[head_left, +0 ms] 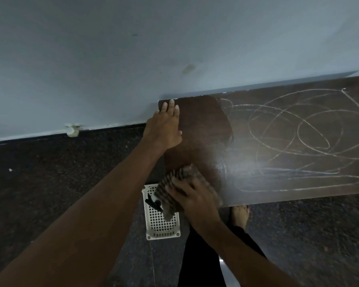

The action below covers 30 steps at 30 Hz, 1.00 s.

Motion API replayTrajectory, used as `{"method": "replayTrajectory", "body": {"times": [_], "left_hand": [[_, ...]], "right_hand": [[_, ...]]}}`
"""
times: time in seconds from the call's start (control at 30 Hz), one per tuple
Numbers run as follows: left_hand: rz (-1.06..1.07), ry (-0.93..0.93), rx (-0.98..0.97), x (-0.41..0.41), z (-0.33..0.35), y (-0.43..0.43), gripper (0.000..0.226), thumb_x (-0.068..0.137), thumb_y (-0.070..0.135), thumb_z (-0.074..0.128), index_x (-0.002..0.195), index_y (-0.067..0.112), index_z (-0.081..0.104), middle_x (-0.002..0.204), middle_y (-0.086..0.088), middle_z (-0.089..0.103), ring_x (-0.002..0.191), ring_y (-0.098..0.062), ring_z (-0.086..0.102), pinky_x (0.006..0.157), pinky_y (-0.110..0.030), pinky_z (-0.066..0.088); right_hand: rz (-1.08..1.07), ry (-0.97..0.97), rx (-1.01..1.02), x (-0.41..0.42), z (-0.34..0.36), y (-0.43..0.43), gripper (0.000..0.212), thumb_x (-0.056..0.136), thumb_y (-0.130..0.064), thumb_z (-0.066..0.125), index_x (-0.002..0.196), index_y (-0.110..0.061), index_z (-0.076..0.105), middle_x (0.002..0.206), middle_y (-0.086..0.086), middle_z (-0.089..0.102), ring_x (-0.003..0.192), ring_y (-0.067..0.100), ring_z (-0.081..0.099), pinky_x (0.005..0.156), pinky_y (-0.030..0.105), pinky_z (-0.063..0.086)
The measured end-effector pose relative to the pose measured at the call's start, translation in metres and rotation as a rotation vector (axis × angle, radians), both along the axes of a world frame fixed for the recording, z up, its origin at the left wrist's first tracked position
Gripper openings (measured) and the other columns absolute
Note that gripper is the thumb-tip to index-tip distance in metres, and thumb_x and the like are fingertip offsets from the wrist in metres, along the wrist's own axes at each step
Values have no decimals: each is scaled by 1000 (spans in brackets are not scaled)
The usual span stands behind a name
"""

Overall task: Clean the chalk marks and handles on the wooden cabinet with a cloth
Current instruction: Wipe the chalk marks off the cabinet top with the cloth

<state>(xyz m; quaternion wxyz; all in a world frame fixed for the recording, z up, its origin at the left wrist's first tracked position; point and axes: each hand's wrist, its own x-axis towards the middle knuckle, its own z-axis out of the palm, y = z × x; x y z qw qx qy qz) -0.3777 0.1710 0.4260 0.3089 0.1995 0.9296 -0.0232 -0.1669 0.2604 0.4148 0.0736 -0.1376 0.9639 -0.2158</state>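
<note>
Right hand (192,198) pressed flat on a striped cloth (170,190), fingers spread over it, pinning it to the near left corner of the cabinet (278,195) top. Cloth bunched, part of it hanging off the left edge above a white basket (162,230) on the floor (50,179). Something small and black in the basket's far end, too blurred to name.

Left hand (165,126) laid palm down on the far left corner of the top, fingers straight and close together, tips toward the wall (112,59), gripping nothing.

Dark brown wood between the two hands bare of chalk, with a curved border on its right side. Right of that border, white chalk marks (298,129): looping ovals over most of the surface, long flat strokes near the front edge. A pale hazy smear just right of the cloth, beside the bare patch.

Cabinet set against the pale blue wall, its back edge touching or nearly touching; cannot tell which. Handles out of sight from above.

A bare foot (239,214) on the dark speckled floor just below the front edge, a black trouser leg (201,262) beside it. A chipped spot (72,130) in the wall at floor level, well left of the cabinet.
</note>
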Motion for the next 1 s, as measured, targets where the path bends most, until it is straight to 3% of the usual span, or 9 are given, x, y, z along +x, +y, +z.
{"method": "replayTrajectory", "body": {"times": [0.1, 0.23, 0.33, 0.57, 0.7, 0.87, 1.0], "left_hand": [[0, -8, 5, 1, 1, 0, 87, 98, 43, 52, 158, 6, 2, 167, -10, -9, 155, -29, 1, 121, -46, 21], [-21, 28, 0, 3, 0, 1, 88, 99, 50, 48, 158, 5, 0, 167, -12, -8, 154, -30, 1, 123, -44, 17], [-37, 21, -1, 4, 1, -1, 94, 96, 55, 51, 158, 5, 0, 167, -13, -9, 154, -31, 1, 122, -45, 18], [-74, -17, -168, 4, 12, 15, 128, 71, 55, 81, 156, 1, 2, 165, -19, -7, 153, -36, 8, 118, -52, 27], [-71, -41, -225, 4, 19, 28, 123, 66, 45, 88, 155, -1, 16, 164, -24, -4, 152, -40, 10, 118, -54, 28], [-25, -58, -199, 6, 22, 26, 129, 66, 41, 88, 155, -3, 7, 164, -24, -7, 152, -40, 7, 119, -53, 25], [-2, -57, -184, 8, 23, 26, 134, 65, 40, 89, 155, -5, 0, 164, -24, -9, 153, -39, 5, 120, -53, 23]], "right_hand": [[-88, -30, 15, -47, -3, 1, 50, 67, -17, 76, 117, -24, 71, 125, 1, 64, 104, 26, 59, 72, 34, 54], [-135, -60, 11, -79, -4, -4, 50, 72, -11, 76, 120, -22, 68, 126, 3, 59, 104, 24, 44, 75, 35, 51], [-143, -95, -10, -60, 0, -6, 52, 73, -13, 77, 123, -20, 66, 128, 5, 58, 107, 29, 51, 80, 41, 53], [-86, -174, -46, 47, 7, 12, 58, 58, -9, 87, 113, -21, 74, 119, 4, 68, 94, 31, 67, 63, 36, 58], [-128, -193, 18, 47, 7, 32, 62, 49, -8, 90, 107, -23, 77, 114, 3, 70, 93, 32, 65, 63, 34, 58], [-259, -161, 66, -8, 5, 70, 63, 59, -13, 89, 119, -17, 71, 124, 14, 64, 107, 43, 59, 73, 44, 60], [-315, -121, 133, -73, 0, 89, 53, 79, -11, 77, 129, -22, 64, 134, 11, 56, 119, 38, 49, 84, 45, 56]]}}
